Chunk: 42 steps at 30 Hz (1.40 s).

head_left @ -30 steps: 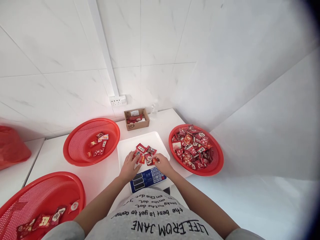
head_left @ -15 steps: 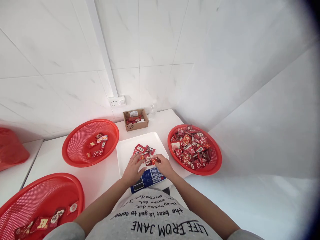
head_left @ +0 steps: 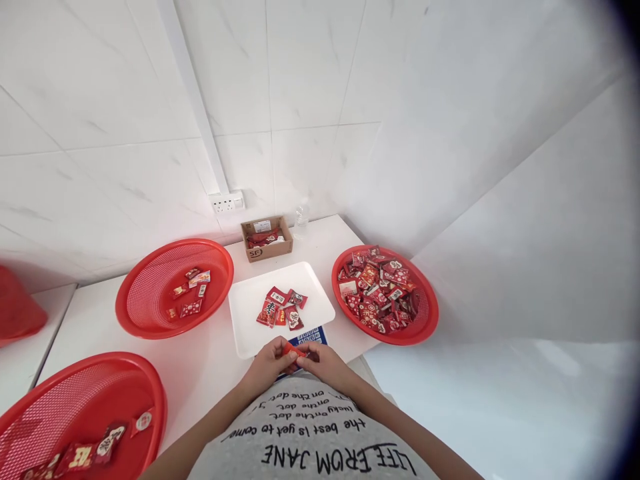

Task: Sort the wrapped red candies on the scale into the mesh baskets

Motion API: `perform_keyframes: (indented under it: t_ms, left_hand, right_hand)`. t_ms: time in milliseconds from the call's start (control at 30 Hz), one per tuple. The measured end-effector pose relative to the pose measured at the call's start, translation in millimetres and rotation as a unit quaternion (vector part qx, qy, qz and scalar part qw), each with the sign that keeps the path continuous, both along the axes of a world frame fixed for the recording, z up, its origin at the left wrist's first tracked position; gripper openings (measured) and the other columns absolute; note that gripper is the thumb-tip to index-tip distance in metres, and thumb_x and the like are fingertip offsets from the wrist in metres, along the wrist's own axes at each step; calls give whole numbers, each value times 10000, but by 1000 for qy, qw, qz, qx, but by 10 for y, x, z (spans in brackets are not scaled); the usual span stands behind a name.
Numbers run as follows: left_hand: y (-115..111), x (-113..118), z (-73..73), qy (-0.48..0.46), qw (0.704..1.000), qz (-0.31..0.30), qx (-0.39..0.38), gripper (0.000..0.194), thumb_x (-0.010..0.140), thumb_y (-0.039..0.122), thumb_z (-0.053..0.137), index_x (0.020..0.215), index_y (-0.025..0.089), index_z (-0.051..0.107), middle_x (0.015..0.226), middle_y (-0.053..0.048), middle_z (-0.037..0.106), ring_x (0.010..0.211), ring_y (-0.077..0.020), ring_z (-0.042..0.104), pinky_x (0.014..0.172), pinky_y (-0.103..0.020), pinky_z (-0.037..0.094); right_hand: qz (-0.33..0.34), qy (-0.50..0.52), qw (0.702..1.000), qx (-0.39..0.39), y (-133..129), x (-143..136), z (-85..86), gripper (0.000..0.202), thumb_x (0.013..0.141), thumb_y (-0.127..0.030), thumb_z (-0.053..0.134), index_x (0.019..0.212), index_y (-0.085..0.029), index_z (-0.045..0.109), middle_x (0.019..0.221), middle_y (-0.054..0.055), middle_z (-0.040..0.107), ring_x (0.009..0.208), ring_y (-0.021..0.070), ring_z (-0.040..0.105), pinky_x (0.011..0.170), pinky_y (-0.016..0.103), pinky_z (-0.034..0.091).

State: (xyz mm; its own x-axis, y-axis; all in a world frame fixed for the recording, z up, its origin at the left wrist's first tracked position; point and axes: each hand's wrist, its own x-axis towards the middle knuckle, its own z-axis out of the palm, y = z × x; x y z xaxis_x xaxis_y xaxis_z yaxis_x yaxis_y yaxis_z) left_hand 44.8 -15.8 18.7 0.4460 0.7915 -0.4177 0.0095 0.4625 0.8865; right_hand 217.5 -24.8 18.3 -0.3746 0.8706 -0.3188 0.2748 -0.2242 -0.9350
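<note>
Just beyond the grey shirt (head_left: 300, 430), I observe remotely the left hand (head_left: 270, 362) and right hand (head_left: 325, 362) pinching one small orange-red packet (head_left: 289, 349), largely hidden in the grip. Past it, red printed packets (head_left: 294, 319) lie loosely grouped on the white tray (head_left: 311, 283); farther, a cardboard box (head_left: 273, 251).

Red wrapper (head_left: 290, 348), 5 o'clock from the tray (head_left: 245, 313): mostly covered by the left hand (head_left: 271, 360) and the right hand (head_left: 324, 361).
Keypad (head_left: 312, 335), 4 o'clock: partly blocked by the right hand.
Near basket (head_left: 120, 387), 8 o'clock: runs past the left and bottom edges.
Red bundle (head_left: 19, 308), 9 o'clock: cut off by the left edge.
Left forearm (head_left: 207, 421), 7 o'clock: cut off at the bottom edge.
Heaped packets (head_left: 377, 293), 3 o'clock: partly buried under one another.
Carton label (head_left: 263, 226), 12 o'clock: too small to read.
</note>
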Motion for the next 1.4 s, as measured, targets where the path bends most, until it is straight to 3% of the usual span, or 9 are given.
perform_keyframes:
  t_ms: [100, 233, 367, 533, 767, 867, 967, 1133, 1400]
  left_hand:
    - [2, 18, 16, 52, 998, -7, 43, 320, 712, 470, 593, 718, 185, 449, 633, 43, 536, 582, -100, 495, 589, -241, 396]
    - [6, 39, 40, 130, 988, -47, 68, 350, 755, 535, 486, 696, 193, 440, 578, 58, 491, 538, -102, 445, 552, -240, 361]
    - [-11, 48, 77, 180, 976, -92, 85, 394, 767, 559, 429, 632, 190, 444, 557, 53, 457, 545, -108, 410, 567, -247, 333]
    - [-31, 54, 73, 197, 973, -82, 88, 393, 753, 561, 436, 605, 198, 411, 558, 58, 415, 557, -109, 377, 553, -238, 315]
    - [-23, 73, 61, 240, 943, -149, 175, 413, 833, 505, 329, 596, 193, 459, 580, 32, 459, 595, -124, 425, 577, -245, 342]
    - [26, 69, 86, 295, 905, -144, 270, 437, 877, 463, 267, 669, 195, 543, 669, -8, 552, 671, -153, 496, 642, -276, 395]
    - [133, 19, 29, 351, 840, -85, 405, 389, 894, 416, 283, 866, 197, 603, 910, -63, 613, 916, -199, 526, 819, -343, 416]
    - [338, -120, -287, 454, 748, -76, 478, 461, 858, 456, 377, 1204, 186, 516, 1289, -102, 500, 1277, -294, 308, 1015, -488, 293]
    - [365, -193, -542, 493, 713, -137, 479, 549, 851, 455, 393, 1336, 198, 383, 1407, -82, 376, 1337, -289, 205, 1061, -511, 205]
  right_hand:
    - [30, -90, 995, 43, -23, -10, -6, 299, 801, -431, 482, 714, -166, 588, 649, 1, 564, 616, 129, 485, 569, 248, 368]
    - [55, -120, 987, 93, -50, -17, 18, 329, 817, -415, 451, 609, -174, 534, 592, -17, 506, 597, 120, 445, 542, 228, 324]
    - [65, -116, 987, 87, -66, -17, 71, 317, 808, -389, 457, 578, -177, 507, 575, -21, 482, 589, 117, 435, 533, 222, 311]
    - [69, -112, 990, 55, -75, -22, 119, 266, 796, -379, 471, 632, -176, 522, 601, -25, 488, 588, 112, 430, 530, 220, 302]
    - [81, -102, 990, 55, -89, -9, -1, 295, 785, -413, 497, 616, -174, 538, 587, -30, 486, 580, 107, 422, 525, 218, 300]
    - [40, -100, 992, 64, -91, -20, -21, 322, 795, -435, 478, 617, -174, 537, 574, -29, 472, 574, 109, 420, 525, 222, 306]
    - [-21, -136, 986, 96, -84, -27, 7, 325, 810, -442, 448, 654, -172, 538, 597, -24, 477, 587, 113, 422, 538, 230, 314]
    - [-23, -155, 981, 111, -66, -26, 53, 280, 818, -408, 441, 721, -179, 569, 638, -12, 525, 608, 122, 446, 556, 235, 338]
    - [-7, -162, 981, 108, -58, -45, 32, 301, 815, -420, 451, 717, -174, 593, 669, 1, 559, 636, 131, 477, 577, 240, 349]
